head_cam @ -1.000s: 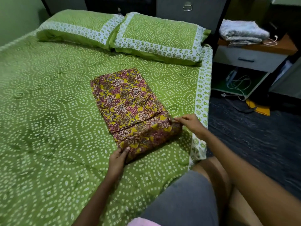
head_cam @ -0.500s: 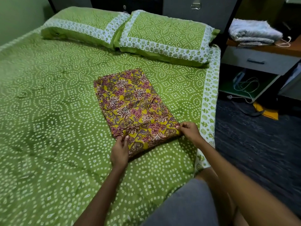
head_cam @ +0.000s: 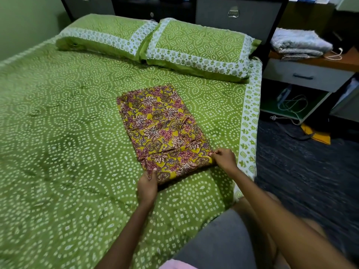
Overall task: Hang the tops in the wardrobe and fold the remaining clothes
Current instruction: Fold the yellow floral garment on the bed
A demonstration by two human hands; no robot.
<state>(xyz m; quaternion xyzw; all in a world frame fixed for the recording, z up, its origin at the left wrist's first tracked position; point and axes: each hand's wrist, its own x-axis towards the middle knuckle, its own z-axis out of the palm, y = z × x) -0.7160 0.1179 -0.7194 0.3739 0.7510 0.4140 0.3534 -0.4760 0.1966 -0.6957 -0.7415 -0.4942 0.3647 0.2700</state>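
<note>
Both arms reach over the bed [head_cam: 58, 133], left hand [head_cam: 147, 186] pinching the near left corner and right hand [head_cam: 223, 159] fingers curled on the near right corner of the folded yellow floral garment [head_cam: 161, 129], flat near 2 pillows [head_cam: 155, 45]

Green dotted bedspread [head_cam: 58, 152], two matching pillows [head_cam: 198, 49] at head; nightstand [head_cam: 308, 74] beside bed

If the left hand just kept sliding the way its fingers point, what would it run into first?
The left hand grips the near corner of the floral cloth and points up the bed, so it would plough into that cloth first. Past it lies bare bedspread, then probably the pillows, though depth is hard to judge.
</note>
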